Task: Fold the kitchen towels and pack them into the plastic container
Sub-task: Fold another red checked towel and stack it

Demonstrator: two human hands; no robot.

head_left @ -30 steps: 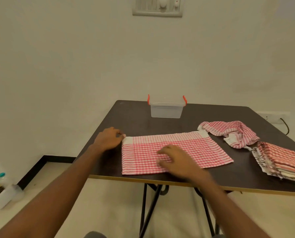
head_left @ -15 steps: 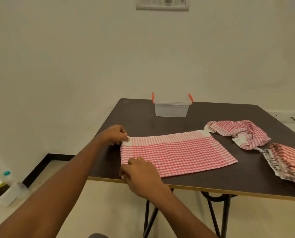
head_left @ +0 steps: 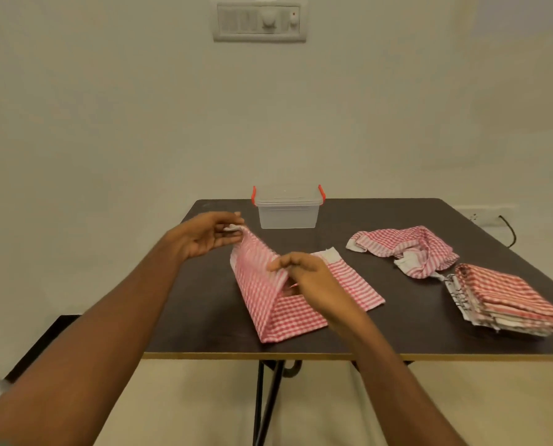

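Soft, warm light falls evenly on the table [head_left: 381, 217], leaving faint shadows; above it the left hand [head_left: 201, 235] and right hand [head_left: 305, 278] blur slightly; detail is soft throughout.

Plain home room — bare wall [head_left: 108, 123], switch panel [head_left: 259, 22], folding table [head_left: 429, 342].

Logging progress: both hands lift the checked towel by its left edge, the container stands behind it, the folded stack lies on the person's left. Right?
No: the head view shows the folded stack on the person's right. The left hand and right hand lift the checked towel by its left edge, and the container stands behind it.
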